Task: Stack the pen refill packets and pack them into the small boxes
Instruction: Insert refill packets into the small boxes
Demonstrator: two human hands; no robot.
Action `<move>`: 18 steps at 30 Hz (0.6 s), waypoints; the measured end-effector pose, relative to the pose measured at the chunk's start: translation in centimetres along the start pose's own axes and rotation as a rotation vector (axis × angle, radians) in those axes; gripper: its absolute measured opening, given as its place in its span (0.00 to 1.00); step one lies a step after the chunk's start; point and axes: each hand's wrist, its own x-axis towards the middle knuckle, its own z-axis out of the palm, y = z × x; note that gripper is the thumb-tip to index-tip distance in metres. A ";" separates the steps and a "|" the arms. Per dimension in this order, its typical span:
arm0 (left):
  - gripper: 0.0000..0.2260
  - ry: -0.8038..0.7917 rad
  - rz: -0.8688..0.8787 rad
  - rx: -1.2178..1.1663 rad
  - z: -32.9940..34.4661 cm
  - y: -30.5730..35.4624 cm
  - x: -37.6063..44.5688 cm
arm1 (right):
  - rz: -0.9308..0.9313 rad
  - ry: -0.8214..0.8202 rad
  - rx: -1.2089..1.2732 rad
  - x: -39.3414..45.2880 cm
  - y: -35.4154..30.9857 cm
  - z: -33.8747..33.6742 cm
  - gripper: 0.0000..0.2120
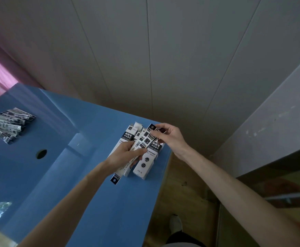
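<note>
Two hands (126, 154) (168, 136) grip refill packets (142, 145).

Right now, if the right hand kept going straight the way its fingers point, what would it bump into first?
The right hand already pinches the top of the refill packets. Its fingers point left, so it would probably meet the open white box just beyond them first, though depth is hard to judge.
</note>
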 end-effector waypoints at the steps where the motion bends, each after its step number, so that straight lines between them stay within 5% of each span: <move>1: 0.11 0.004 0.007 0.001 0.0 0.0 0.0 | 0.017 -0.011 0.014 -0.2 0.2 0.0 0.17; 13: 0.13 -0.085 -0.002 -0.103 0.6 -0.1 -0.6 | 0.044 0.138 0.131 -0.3 0.8 -0.5 0.15; 18: 0.12 -0.061 -0.014 -0.083 0.8 -0.1 -0.5 | 0.175 0.050 0.378 -0.4 0.2 0.6 0.17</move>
